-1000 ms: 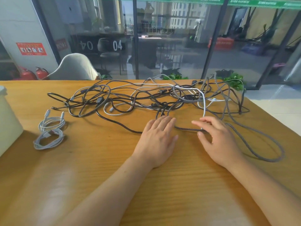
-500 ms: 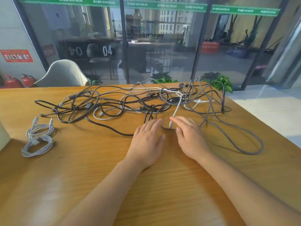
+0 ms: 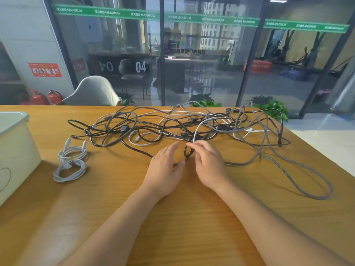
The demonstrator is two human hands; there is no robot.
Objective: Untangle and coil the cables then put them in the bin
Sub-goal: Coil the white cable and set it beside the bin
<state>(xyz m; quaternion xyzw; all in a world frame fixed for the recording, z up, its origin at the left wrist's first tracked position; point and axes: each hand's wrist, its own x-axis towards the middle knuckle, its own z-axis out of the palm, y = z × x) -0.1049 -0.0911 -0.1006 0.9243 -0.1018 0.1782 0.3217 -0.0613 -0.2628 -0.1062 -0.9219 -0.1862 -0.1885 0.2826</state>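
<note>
White bin point(image 3: 13, 150) at the left edge, two coiled cables point(image 3: 70, 163) just beside it, the tangle point(image 3: 192, 127) across mid-frame. Your left hand point(image 3: 165, 169) lies flat, fingers straight, on a black cable point(image 3: 138, 150); your right hand point(image 3: 209, 166) pinches a white cable point(image 3: 197, 129) at centre

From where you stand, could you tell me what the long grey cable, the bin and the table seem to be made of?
Long grey cable: apparently a braided fabric sleeve, matte; a fine woven fleck shows along it.
Bin: probably plastic, off-white and smooth, with a rounded moulded rim.
Table: wood or wood-look laminate, I cannot tell which; straight orange-brown grain lines under a satin sheen.
</note>
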